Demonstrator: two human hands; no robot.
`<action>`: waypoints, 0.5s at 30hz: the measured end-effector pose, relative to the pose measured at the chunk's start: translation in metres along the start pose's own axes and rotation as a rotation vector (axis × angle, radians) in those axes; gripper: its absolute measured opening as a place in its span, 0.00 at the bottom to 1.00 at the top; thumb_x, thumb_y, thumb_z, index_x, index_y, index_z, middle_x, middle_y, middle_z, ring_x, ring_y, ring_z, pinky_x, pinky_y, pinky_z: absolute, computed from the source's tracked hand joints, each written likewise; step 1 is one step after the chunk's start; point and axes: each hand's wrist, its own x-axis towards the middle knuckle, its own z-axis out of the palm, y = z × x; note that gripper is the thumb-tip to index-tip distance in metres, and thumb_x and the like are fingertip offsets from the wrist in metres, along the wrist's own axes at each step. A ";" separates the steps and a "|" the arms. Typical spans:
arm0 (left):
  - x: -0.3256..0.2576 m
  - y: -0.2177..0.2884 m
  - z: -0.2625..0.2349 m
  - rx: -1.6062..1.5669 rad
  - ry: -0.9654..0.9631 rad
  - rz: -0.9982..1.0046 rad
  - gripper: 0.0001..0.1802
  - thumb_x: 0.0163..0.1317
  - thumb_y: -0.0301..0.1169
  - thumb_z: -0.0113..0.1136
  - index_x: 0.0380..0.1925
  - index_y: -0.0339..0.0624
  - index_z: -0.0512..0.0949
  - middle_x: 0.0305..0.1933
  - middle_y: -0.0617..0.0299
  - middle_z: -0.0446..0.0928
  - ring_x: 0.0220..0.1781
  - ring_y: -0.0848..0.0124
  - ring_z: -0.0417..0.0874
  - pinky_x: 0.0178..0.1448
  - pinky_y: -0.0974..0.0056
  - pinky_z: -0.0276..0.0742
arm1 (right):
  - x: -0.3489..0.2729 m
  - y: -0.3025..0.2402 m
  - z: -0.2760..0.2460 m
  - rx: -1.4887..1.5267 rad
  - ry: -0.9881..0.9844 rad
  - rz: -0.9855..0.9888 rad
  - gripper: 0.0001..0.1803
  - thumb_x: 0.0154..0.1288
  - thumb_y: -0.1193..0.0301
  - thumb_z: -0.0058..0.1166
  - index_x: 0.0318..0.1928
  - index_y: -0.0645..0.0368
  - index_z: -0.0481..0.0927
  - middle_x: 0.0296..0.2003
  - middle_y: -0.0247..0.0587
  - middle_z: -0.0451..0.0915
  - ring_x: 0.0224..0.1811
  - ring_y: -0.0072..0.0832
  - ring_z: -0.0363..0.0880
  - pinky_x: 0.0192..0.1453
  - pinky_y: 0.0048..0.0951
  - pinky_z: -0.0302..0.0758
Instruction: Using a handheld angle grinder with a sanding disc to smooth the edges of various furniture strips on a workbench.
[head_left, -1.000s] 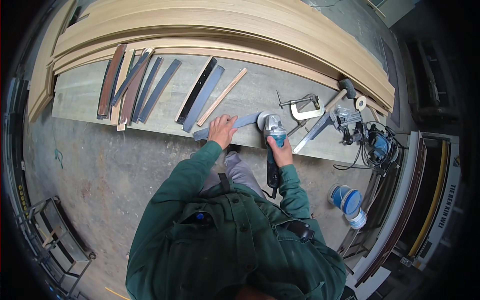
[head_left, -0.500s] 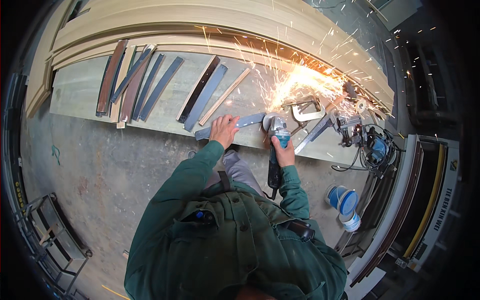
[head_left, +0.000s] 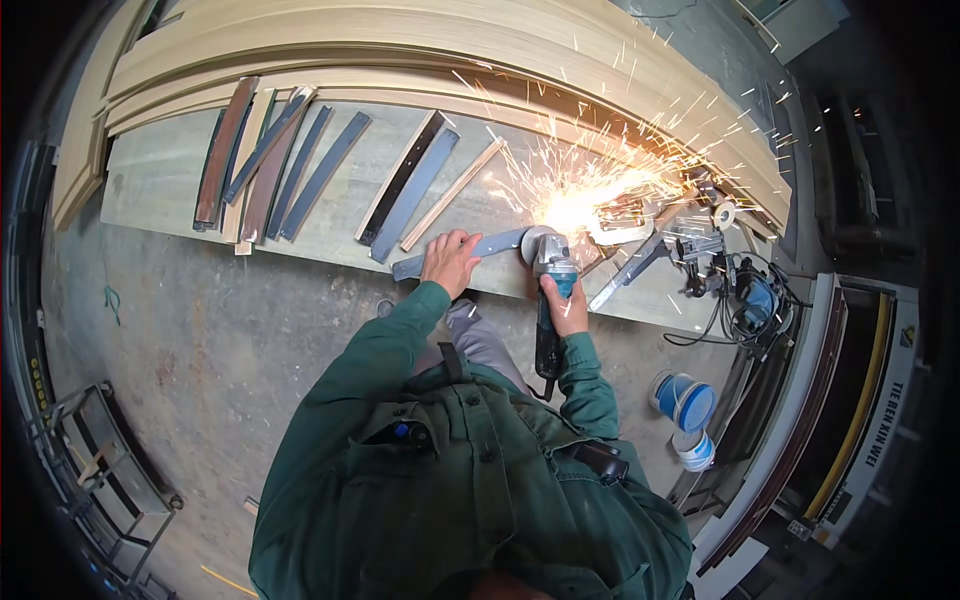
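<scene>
My right hand (head_left: 566,306) is wrapped round a teal and black angle grinder (head_left: 546,345), its black body pointing back toward me. The grinder's disc meets the right end of a flat grey metal bar (head_left: 502,241), and bright sparks (head_left: 580,205) spray from there away from me and to the right. Near the bar's left end, my left hand (head_left: 451,262) grips it from above, pressing it at the bench's front edge. The exact contact between disc and bar is hidden by the grinder head and the glare.
Several dark and wooden strips (head_left: 320,180) lie across the bench (head_left: 150,190) to the left. Long wooden boards (head_left: 330,35) line its far side. A clamp (head_left: 622,232), partly lost in glare, and a corded power tool (head_left: 752,300) sit right. Blue-and-white buckets (head_left: 690,402) stand below.
The spark spray has changed shape and now hides more of the clamp. Both hands, the angle grinder and the metal bar stay in nearly the same place.
</scene>
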 end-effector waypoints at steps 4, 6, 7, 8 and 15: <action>-0.001 0.000 0.000 -0.002 -0.014 -0.022 0.24 0.57 0.35 0.62 0.55 0.51 0.73 0.48 0.63 0.69 0.51 0.61 0.69 0.56 0.56 0.64 | -0.005 -0.005 -0.002 0.012 0.004 0.036 0.33 0.56 0.51 0.65 0.55 0.60 0.74 0.42 0.41 0.81 0.42 0.27 0.79 0.50 0.29 0.74; -0.001 -0.001 0.000 0.004 -0.017 -0.023 0.24 0.57 0.35 0.62 0.55 0.51 0.73 0.48 0.63 0.69 0.51 0.61 0.69 0.56 0.56 0.64 | -0.005 -0.005 -0.004 0.018 0.016 0.030 0.33 0.57 0.51 0.65 0.55 0.60 0.74 0.42 0.40 0.81 0.42 0.26 0.79 0.50 0.29 0.74; -0.001 -0.001 0.000 0.009 -0.020 -0.025 0.24 0.57 0.35 0.62 0.56 0.51 0.73 0.48 0.62 0.69 0.51 0.61 0.69 0.56 0.56 0.64 | -0.003 0.003 -0.006 0.009 0.021 0.035 0.33 0.57 0.51 0.65 0.55 0.60 0.74 0.42 0.40 0.81 0.42 0.26 0.78 0.50 0.28 0.74; 0.000 -0.001 0.000 0.010 -0.019 -0.025 0.24 0.57 0.35 0.62 0.56 0.51 0.73 0.48 0.62 0.69 0.51 0.61 0.69 0.56 0.56 0.64 | -0.001 0.006 -0.007 0.000 0.026 0.041 0.33 0.57 0.51 0.65 0.55 0.60 0.74 0.42 0.39 0.81 0.42 0.26 0.78 0.50 0.28 0.74; 0.000 -0.002 0.002 -0.018 -0.011 -0.011 0.25 0.57 0.35 0.62 0.56 0.52 0.73 0.49 0.61 0.69 0.52 0.60 0.69 0.56 0.56 0.63 | 0.001 -0.005 -0.003 -0.003 -0.025 0.044 0.34 0.56 0.50 0.65 0.54 0.63 0.74 0.42 0.43 0.81 0.42 0.28 0.79 0.49 0.29 0.74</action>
